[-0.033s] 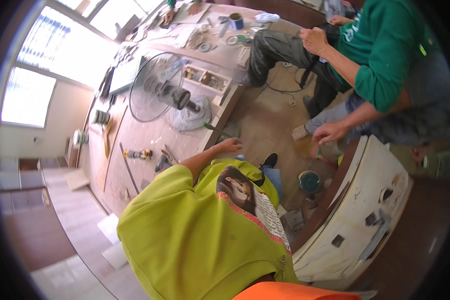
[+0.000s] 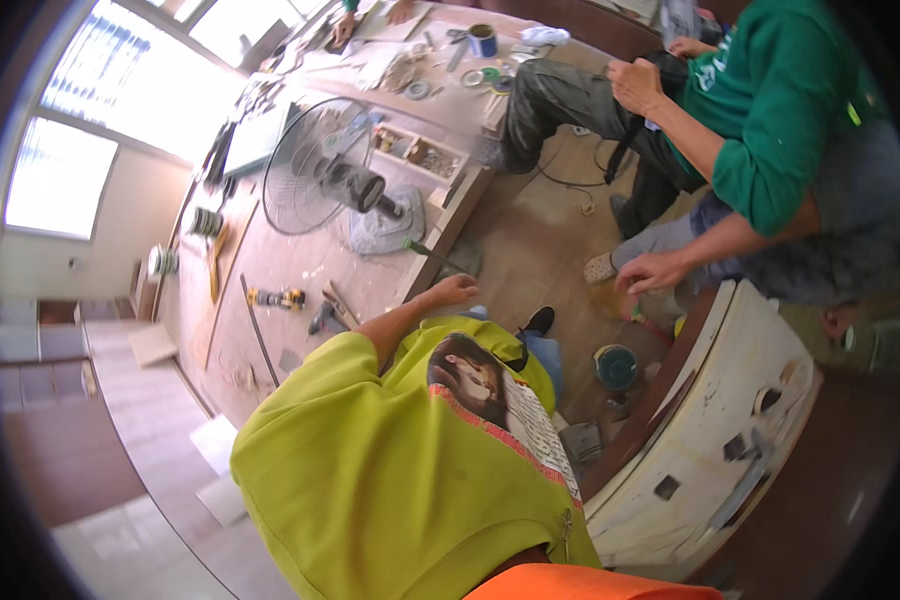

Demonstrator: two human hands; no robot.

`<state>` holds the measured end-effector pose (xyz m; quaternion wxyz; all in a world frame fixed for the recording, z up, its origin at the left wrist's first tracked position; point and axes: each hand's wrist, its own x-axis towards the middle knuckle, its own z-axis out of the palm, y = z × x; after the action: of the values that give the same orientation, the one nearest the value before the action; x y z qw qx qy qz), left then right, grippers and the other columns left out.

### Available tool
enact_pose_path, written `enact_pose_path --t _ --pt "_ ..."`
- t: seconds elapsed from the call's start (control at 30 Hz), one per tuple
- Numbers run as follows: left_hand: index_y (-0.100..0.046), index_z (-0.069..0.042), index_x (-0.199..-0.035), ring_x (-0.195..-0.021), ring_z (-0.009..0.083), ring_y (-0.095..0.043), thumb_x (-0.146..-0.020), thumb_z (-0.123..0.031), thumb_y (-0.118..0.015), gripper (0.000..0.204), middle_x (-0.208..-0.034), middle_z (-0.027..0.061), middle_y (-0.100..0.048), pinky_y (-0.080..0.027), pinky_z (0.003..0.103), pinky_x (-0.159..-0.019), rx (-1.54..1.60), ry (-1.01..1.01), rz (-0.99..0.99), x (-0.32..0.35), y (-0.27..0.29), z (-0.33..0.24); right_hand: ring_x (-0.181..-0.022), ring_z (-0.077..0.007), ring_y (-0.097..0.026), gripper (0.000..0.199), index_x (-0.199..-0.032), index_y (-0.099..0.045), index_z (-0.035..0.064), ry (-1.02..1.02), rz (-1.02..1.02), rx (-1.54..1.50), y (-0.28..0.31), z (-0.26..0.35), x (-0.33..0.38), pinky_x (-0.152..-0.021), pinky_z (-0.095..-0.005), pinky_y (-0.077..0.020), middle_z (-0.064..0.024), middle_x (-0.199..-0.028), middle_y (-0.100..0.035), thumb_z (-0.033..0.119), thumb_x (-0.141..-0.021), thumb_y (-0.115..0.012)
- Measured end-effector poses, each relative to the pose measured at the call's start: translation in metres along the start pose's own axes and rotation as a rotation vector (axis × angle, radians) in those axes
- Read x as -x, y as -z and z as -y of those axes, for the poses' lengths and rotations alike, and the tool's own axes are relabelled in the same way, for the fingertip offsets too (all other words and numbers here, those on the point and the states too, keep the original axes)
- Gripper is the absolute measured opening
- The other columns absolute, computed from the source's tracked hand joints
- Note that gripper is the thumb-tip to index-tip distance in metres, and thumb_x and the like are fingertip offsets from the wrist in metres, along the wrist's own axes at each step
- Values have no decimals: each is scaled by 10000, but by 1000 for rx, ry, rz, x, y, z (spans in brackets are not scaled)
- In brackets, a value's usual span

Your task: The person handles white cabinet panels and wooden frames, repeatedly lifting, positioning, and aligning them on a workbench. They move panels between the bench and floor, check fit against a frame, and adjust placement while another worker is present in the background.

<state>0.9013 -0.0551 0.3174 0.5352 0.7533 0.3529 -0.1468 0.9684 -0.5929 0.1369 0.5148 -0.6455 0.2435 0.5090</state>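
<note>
My left arm comes out of a yellow-green sleeve (image 2: pixel 335 365), and my left hand (image 2: pixel 454 290) hangs just off the worktable's edge. Its fingers look curled in. Right above them is the dark end of a slim tool with a green handle (image 2: pixel 417 247), which reaches out over that edge; whether the fingers grip it is hidden. A standing fan (image 2: pixel 355 185) with a plastic-wrapped base is on the worktable (image 2: pixel 300 262) beyond. A yellow cordless drill (image 2: pixel 276 298) lies nearer, beside hand tools (image 2: pixel 338 305). My right hand is not in view.
A person in a green sweater (image 2: pixel 790 110) sits at right, hands together. Another person's hand (image 2: pixel 653 271) hangs below. A bucket (image 2: pixel 616 366) stands on the floor near a pale stained panel (image 2: pixel 710 420). Cables (image 2: pixel 570 180) trail behind. Orange material (image 2: pixel 590 582) fills the lower edge.
The view has shifted slightly. My left hand stays almost in the same place beside the green-handled tool.
</note>
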Motion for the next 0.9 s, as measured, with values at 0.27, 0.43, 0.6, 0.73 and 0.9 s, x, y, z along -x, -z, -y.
enact_pose_path --t 0.27,0.43,0.6,0.73,0.9 --pt "-426 -77 -1450 -1336 271 -452 -995 -454 -500 595 -1430 124 -502 -340 434 -1102 970 46 67 147 -19 -21 -832 -132 -622 390 -1314 -573 130 312 183 229 -47 205 -11 -691 -296 -511 -21 -964 -640 257 -948 -615" --pt "-379 -103 -1495 -1376 227 -418 -1016 -485 -452 617 -1502 88 -436 -315 393 -1119 707 97 -341 177 1 -22 -937 -119 -612 423 -1329 -561 125 366 123 303 -67 204 -26 -796 -280 -485 2 -1089 -625 289 -946 -637" --pt "-405 -76 -1478 -1342 241 -461 -1014 -487 -467 623 -1461 113 -477 -357 395 -1090 510 155 -190 205 -25 67 -988 -140 -622 438 -1346 -542 121 390 9 238 -95 177 5 -822 -270 -485 -15 -1171 -624 298 -956 -634" --pt "-458 -50 -1439 -1290 237 -505 -1012 -468 -490 598 -1420 110 -518 -384 364 -1072 455 94 -172 227 -38 86 -1055 -170 -620 490 -1384 -507 84 474 84 46 -131 177 53 -893 -318 -495 -72 -1264 -597 308 -965 -626" --pt "-476 -16 -1416 -1271 221 -516 -1015 -418 -512 569 -1388 131 -548 -375 319 -1080 474 -60 -222 250 -32 126 -1120 -207 -609 517 -1403 -475 39 464 357 -5 -219 190 131 -958 -328 -471 -135 -1296 -579 343 -996 -569"
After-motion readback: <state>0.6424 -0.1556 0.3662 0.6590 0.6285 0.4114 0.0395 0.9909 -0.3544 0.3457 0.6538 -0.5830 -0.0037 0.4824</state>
